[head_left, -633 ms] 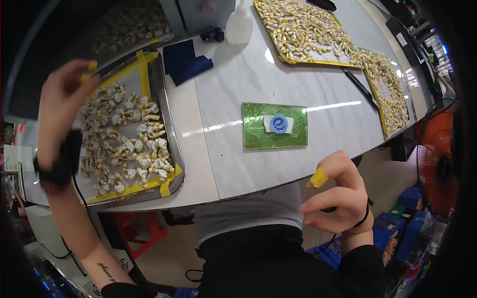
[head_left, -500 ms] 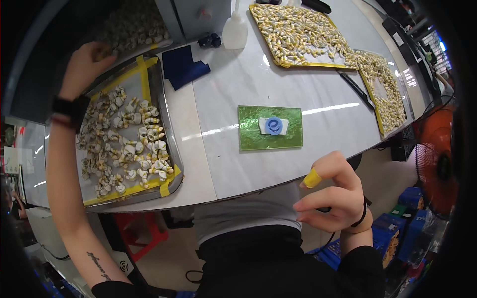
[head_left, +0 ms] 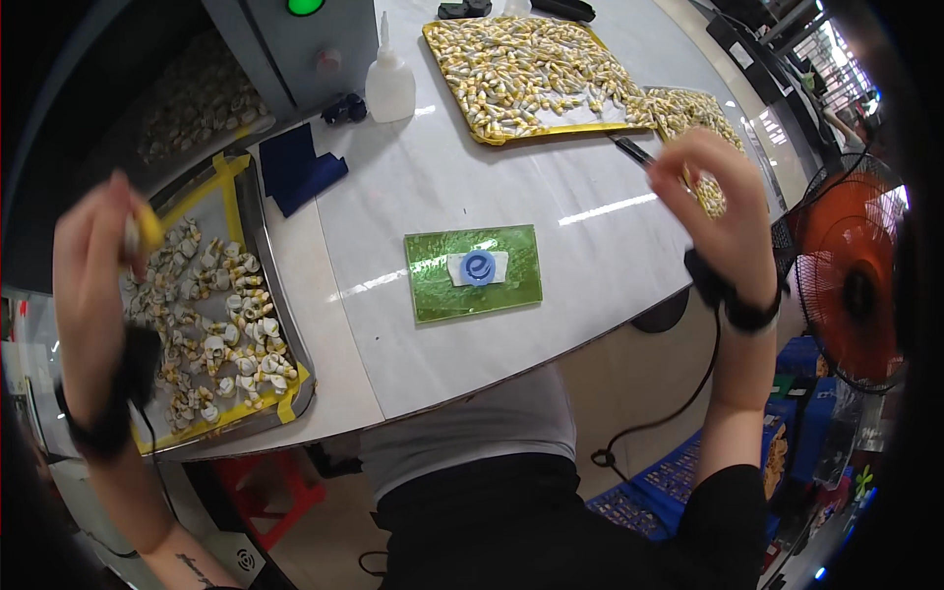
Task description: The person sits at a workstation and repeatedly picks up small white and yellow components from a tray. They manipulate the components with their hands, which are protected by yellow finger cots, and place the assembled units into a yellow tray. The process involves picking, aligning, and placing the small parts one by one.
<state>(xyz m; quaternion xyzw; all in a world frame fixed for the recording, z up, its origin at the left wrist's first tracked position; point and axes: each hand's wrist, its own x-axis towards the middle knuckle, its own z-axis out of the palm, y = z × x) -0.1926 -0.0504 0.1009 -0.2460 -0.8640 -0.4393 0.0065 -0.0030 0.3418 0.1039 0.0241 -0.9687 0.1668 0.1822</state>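
My left hand (head_left: 93, 251) is raised above the near-left part of a metal tray (head_left: 307, 379), its fingers pinched on a small white-and-yellow piece (head_left: 147, 228). Many white-and-yellow moulded pieces (head_left: 213, 348) stand in that tray, which is edged with yellow tape. Out to the right, my right hand (head_left: 723, 206) hangs before a second tray of small pieces (head_left: 693, 110). Its thumb and forefinger curl together; anything between the tips is too small to tell. Between my hands, a green slab (head_left: 433, 295) lies on the table, with a white patch and a round blue piece (head_left: 479, 266) on top.
A yellow-edged tray (head_left: 580, 128) full of small pieces lies at the far side, a black pen-like tool (head_left: 631, 149) by its corner. A white nozzle bottle (head_left: 390, 88) and a dark blue cloth (head_left: 295, 172) stand near a grey cabinet (head_left: 258, 39). An orange fan (head_left: 854, 285) is at right.
My left hand has come back from the grey cabinet toward me, over the tray's left side. My right hand has moved up and away from the table's front edge. The view has shifted.
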